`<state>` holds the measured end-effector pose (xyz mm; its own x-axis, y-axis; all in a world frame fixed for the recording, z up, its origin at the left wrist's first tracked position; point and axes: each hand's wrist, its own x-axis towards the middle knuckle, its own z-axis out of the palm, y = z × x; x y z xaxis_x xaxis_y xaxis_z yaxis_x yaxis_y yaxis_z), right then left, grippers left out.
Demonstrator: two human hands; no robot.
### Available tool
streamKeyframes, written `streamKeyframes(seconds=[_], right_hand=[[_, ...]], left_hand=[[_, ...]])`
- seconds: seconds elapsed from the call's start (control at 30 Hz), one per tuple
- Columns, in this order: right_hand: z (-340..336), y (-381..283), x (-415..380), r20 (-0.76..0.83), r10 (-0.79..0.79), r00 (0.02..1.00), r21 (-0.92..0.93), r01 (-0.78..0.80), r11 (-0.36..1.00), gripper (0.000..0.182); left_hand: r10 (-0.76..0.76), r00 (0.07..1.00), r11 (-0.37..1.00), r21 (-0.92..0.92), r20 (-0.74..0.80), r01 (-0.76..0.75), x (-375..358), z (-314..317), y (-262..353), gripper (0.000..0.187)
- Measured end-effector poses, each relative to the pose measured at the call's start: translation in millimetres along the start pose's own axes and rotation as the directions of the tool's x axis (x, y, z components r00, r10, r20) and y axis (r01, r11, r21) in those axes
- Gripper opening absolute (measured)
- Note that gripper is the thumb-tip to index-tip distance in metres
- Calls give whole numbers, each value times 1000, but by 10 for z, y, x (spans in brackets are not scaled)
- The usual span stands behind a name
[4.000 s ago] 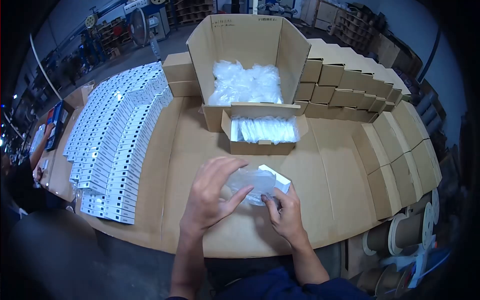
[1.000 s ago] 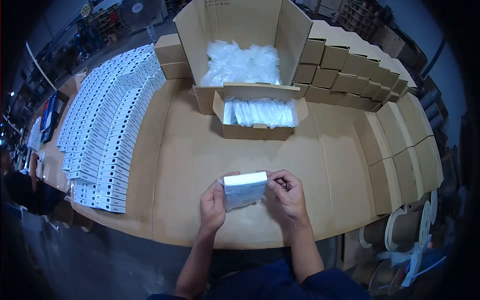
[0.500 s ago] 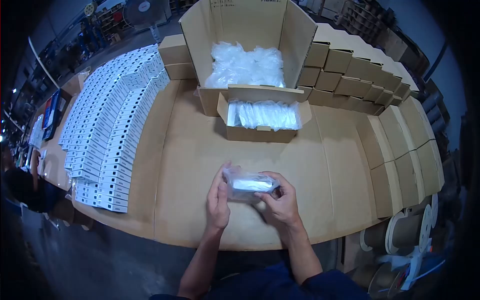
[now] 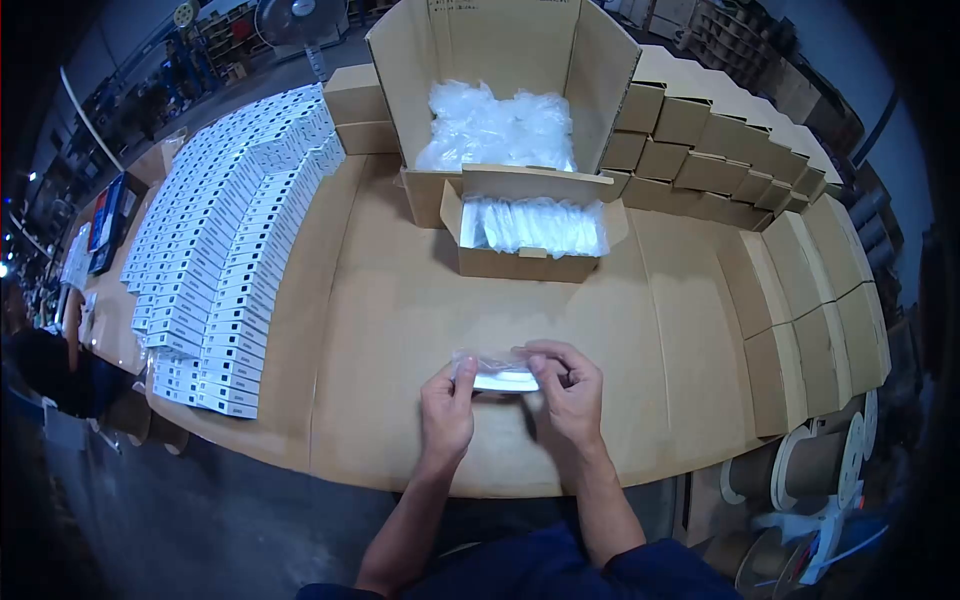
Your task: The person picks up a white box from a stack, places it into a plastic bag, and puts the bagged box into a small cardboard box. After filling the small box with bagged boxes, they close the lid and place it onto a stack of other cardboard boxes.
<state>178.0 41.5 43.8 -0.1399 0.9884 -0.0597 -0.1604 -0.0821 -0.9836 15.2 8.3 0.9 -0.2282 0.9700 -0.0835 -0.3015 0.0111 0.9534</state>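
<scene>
A small white box in a clear plastic bag (image 4: 502,377) lies flat between my two hands, low over the cardboard-covered table (image 4: 400,320). My left hand (image 4: 446,410) pinches its left end. My right hand (image 4: 567,392) grips its right end with curled fingers. Both hands are near the front edge of the table.
A small open carton (image 4: 530,262) of bagged boxes stands ahead, with a large open carton (image 4: 490,60) of plastic bags behind it. Rows of white boxes (image 4: 220,240) cover the left side. Brown cartons (image 4: 790,260) line the right. Another person (image 4: 40,360) is at far left.
Four seconds ago my hands held the box with a loose bag around it. Since then the box has been turned over between both hands and now lies flat, lower and edge-on.
</scene>
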Motion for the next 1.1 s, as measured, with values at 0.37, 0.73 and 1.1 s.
streamKeyframes(seconds=[0.37,0.73,1.1], right_hand=[[-168,10,52,353,-204,913,-325,324,889,33],[-218,126,142,370,-168,914,-352,305,885,35],[-89,-399,316,608,-339,718,-580,693,428,34]], left_hand=[[3,998,998,-57,-68,-7,45,22,78,38],[40,923,998,34,382,-58,34,-280,362,46],[88,887,911,324,453,-256,303,-459,512,28]])
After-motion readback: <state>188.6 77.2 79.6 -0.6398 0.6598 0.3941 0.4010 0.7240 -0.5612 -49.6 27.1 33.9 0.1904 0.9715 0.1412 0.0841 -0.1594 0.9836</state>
